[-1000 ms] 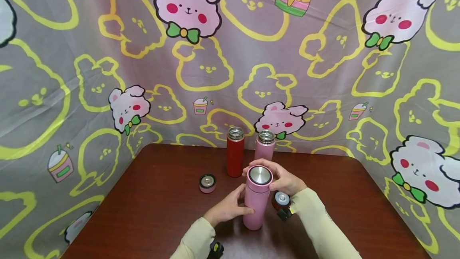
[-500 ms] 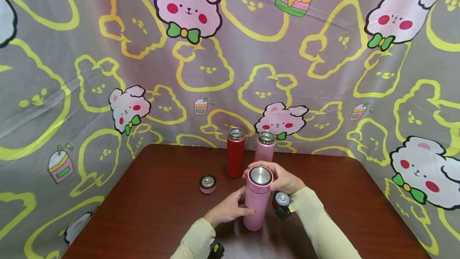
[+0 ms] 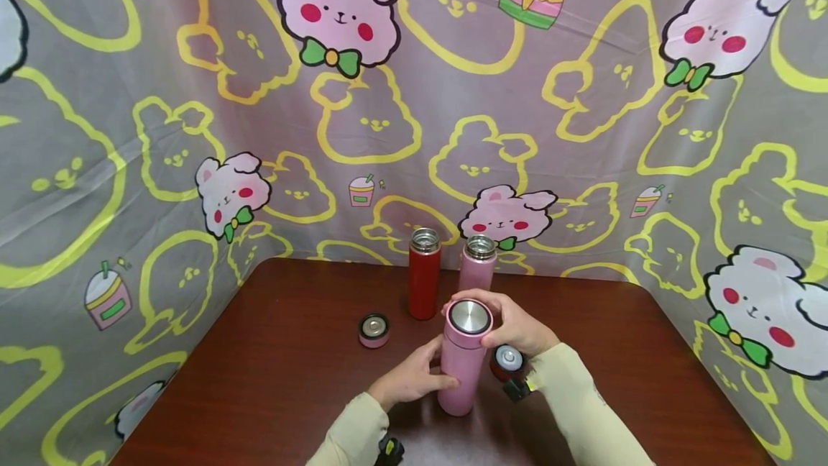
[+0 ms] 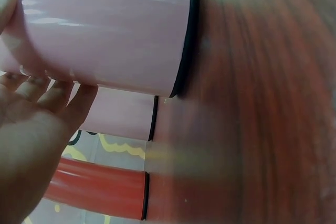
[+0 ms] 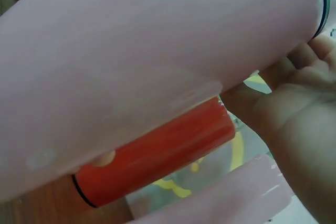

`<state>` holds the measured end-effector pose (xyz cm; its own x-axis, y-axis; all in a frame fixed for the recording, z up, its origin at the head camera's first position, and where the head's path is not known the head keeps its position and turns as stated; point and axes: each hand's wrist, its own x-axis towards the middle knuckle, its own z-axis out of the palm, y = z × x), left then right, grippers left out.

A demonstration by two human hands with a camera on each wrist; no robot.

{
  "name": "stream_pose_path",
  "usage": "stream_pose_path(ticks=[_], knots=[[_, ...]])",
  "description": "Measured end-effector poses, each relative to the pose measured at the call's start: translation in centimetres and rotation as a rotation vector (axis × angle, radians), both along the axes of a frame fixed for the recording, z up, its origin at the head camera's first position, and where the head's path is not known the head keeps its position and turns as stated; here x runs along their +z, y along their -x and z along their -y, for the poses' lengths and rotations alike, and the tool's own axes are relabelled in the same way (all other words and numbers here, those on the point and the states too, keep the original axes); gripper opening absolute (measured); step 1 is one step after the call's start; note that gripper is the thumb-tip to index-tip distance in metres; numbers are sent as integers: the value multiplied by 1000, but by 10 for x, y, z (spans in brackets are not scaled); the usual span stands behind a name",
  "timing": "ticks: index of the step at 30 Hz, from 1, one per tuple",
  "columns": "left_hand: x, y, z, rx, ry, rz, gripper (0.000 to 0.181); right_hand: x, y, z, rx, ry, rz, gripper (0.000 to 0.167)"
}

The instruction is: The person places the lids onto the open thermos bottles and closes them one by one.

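A pink bottle (image 3: 461, 372) with a silver-topped lid (image 3: 470, 316) stands upright near the table's front. The left hand (image 3: 409, 378) grips its body from the left, thumb across the front; the left wrist view shows this hand's fingers (image 4: 58, 95) around the pink bottle (image 4: 105, 35), its black-edged base close to the table. The right hand (image 3: 517, 326) holds the lid from the right, with fingers behind and thumb in front. In the right wrist view the pink bottle (image 5: 157, 51) fills much of the picture, and the right hand (image 5: 299, 108) is at its lid end.
Behind stand a lidless red bottle (image 3: 423, 282) and a lidless pink bottle (image 3: 477, 272). A pink-rimmed lid (image 3: 374, 330) lies left on the brown table (image 3: 278, 372). A dark red lid (image 3: 508, 359) lies beside the right wrist. Patterned cloth (image 3: 388, 121) surrounds the table.
The right wrist and sleeve have shifted slightly right, the hand still on the lid. The left hand keeps its grip, and the bottle has hardly moved.
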<state>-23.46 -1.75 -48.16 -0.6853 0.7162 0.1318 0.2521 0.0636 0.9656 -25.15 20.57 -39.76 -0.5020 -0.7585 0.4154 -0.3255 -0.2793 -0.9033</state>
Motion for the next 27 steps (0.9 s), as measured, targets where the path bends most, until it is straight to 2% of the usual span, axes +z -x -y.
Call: stream_pose_path(ticks=[5, 9, 15, 21, 27], knots=[[1, -1, 0, 11, 9, -3, 73, 6, -10, -1, -163, -84, -49, 68], [0, -2, 0, 18, 9, -24, 71, 6, -17, -1, -254, -115, -85, 66], [-2, -3, 0, 10, -7, -48, 68, 3, -26, 0, -351, -111, -120, 63], [-2, -3, 0, 27, -1, -66, 67, 1, -32, 4, -438, -105, -153, 63], [-3, -3, -1, 32, 5, -73, 66, 1, -34, 4, -474, -116, -170, 63]])
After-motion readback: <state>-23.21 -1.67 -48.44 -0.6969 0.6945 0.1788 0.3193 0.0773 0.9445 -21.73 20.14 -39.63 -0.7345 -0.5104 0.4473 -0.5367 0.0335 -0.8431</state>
